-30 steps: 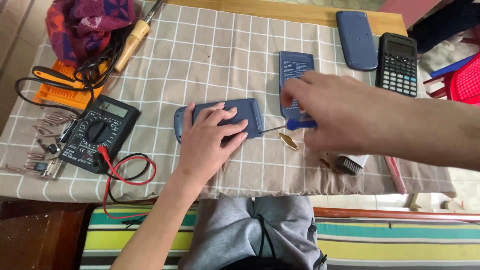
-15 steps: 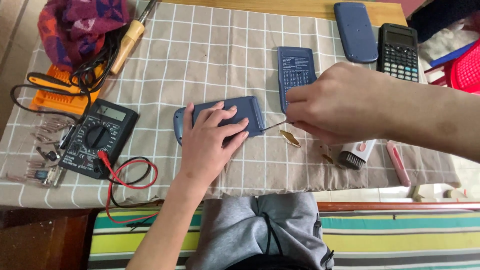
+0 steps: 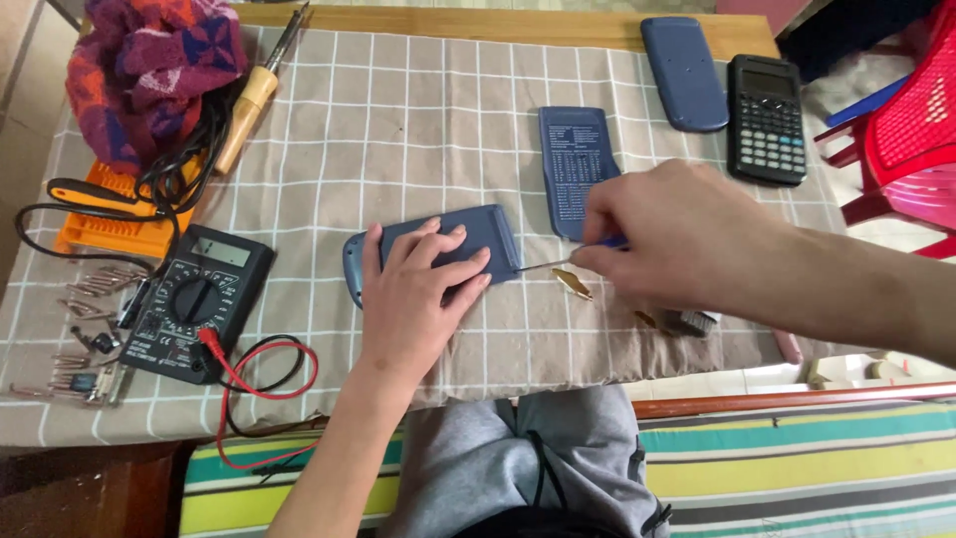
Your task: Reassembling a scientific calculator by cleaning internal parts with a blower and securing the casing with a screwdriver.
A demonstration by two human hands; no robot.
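Under your left hand [image 3: 418,299] lay a matt blue plastic calculator shell [image 3: 468,239], smooth and dull. Your right hand [image 3: 677,244] held a screwdriver [image 3: 558,263] with a thin bright metal shaft. Both rested on a woven, matt checked cloth [image 3: 398,130] over the counter, whose far edge showed bare wood [image 3: 478,25]. The multimeter [image 3: 199,304] was black plastic with glossy red leads. The soldering iron [image 3: 254,100] had a pale wooden handle.
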